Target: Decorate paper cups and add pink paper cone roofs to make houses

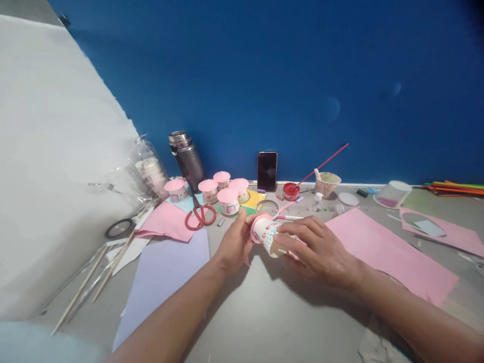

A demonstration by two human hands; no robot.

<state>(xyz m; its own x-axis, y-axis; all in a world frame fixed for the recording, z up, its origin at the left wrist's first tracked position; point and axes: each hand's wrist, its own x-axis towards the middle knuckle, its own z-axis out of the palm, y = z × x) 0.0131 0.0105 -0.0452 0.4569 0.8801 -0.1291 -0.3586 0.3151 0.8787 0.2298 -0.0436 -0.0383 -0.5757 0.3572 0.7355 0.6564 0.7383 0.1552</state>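
Observation:
Between my two hands a white paper cup (269, 236) lies tilted on its side, its surface marked with red and green drawings. A pink paper disc covers its far left end. My left hand (237, 241) grips that pink end, thumb up. The fingers of my right hand (315, 247) curl over the cup's open end and side. Just beyond the cup is a roll of clear tape (267, 207). Several similar decorated cups (229, 201) with pink disc tops stand upright behind my left hand. Red-handled scissors (200, 217) rest to their left.
A dark flask (187, 159) and a phone (267, 171) stand near the blue wall. A red paint pot (291, 191) with a brush and a patterned cup (327, 185) are behind my right hand. Purple paper (162, 282) and pink paper (389, 252) flank my arms; sticks (81, 287) lie left.

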